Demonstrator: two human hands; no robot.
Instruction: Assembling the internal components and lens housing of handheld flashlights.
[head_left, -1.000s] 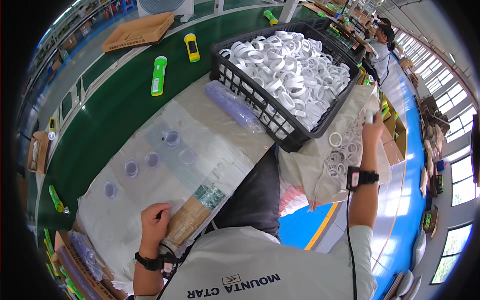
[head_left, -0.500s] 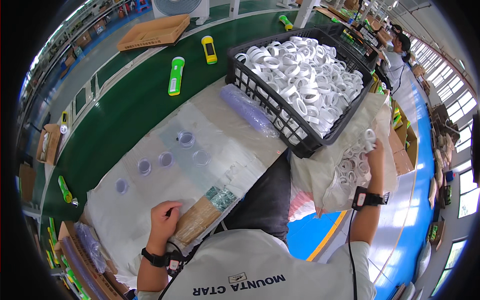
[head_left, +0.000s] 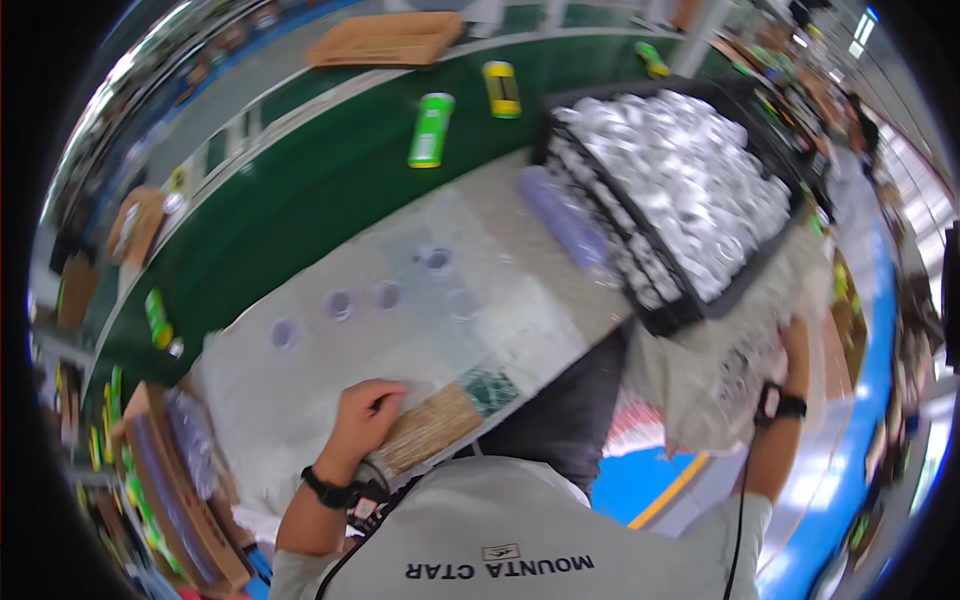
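My left hand [head_left: 367,420] rests on the plastic-covered work surface, its fingers curled in with nothing visible in them. Beside it lies a flat brown cardboard piece [head_left: 432,428] under clear tape, with a green patterned end. Several clear, purplish round caps [head_left: 340,305] are spread out farther up the same surface. My right hand [head_left: 796,338] is at the far right, by a pale bag [head_left: 690,375] with loose white rings [head_left: 745,365] on it. Motion blur hides whether its fingers hold a ring.
A black crate [head_left: 665,318] heaped with white rings stands at the back right, a purple plastic-wrapped roll [head_left: 565,222] along its side. Green and yellow flashlights [head_left: 431,130] lie on the green conveyor belt [head_left: 250,225]. A cardboard box [head_left: 185,500] with wrapped rolls is at the lower left.
The whole view has shifted, so the scene sits farther right and is blurred. My right hand was at the white rings and stays near them. My left hand remains by the cardboard.
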